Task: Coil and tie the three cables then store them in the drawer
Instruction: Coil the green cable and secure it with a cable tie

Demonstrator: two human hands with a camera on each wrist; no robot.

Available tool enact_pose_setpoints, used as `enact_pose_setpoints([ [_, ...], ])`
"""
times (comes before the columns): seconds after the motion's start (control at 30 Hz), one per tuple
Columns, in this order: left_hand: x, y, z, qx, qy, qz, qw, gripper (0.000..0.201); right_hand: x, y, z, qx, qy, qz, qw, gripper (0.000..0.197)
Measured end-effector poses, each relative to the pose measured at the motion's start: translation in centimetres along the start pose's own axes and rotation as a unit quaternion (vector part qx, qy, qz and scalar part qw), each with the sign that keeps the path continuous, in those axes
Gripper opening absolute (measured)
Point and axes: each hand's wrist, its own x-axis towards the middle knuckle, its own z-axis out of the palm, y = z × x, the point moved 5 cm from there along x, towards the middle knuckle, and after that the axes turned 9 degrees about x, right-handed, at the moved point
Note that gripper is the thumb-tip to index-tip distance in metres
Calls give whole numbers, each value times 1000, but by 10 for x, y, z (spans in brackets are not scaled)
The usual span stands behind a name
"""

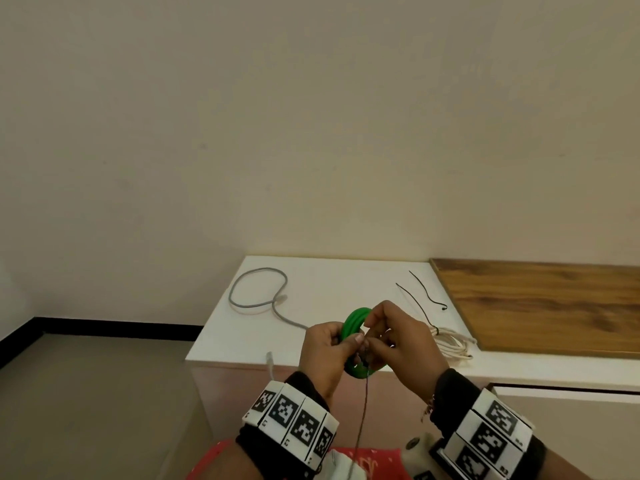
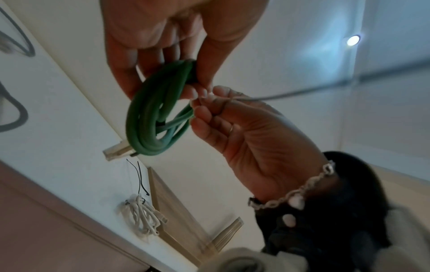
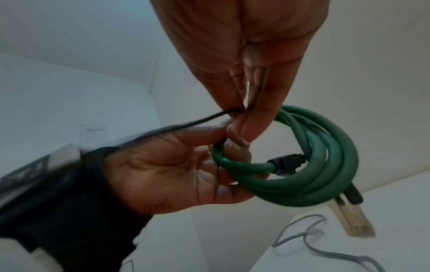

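Observation:
A green cable (image 1: 355, 322) is wound into a small coil and held in the air over the front edge of the white cabinet top (image 1: 329, 282). My left hand (image 1: 346, 341) grips the coil, with fingers through its loop (image 3: 302, 165). My right hand (image 1: 372, 337) pinches a thin black tie (image 3: 202, 117) at the coil; the tie's long end hangs down (image 1: 363, 410). A grey cable (image 1: 258, 299) lies loose on the top at the left. A white cable (image 1: 453, 342), bundled and tied, lies at the right.
Two spare black ties (image 1: 420, 292) lie on the top behind my hands. A wooden board (image 1: 547, 306) covers the top's right part. A dark gap (image 1: 561, 389) runs below the top's front edge at the right. Bare floor (image 1: 104, 393) lies to the left.

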Motion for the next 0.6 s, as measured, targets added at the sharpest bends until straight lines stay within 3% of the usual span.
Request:
enact_pose_setpoints([
  [0.17,4,1,-9,34,54,23,998,21,0,21,10,70,-39,132,988,14],
  [0.3,8,-1,-16,32,66,24,997,24,0,25,5,144,12,142,979,14],
  [0.37,9,-2,-18,35,69,26,997,23,0,20,1,117,35,113,986,16],
  [0.47,8,-3,-17,46,68,36,996,22,-4,14,4,-9,40,77,996,25],
  [0.6,2,-4,-12,83,53,60,993,19,-2,23,4,-93,51,101,989,20],
])
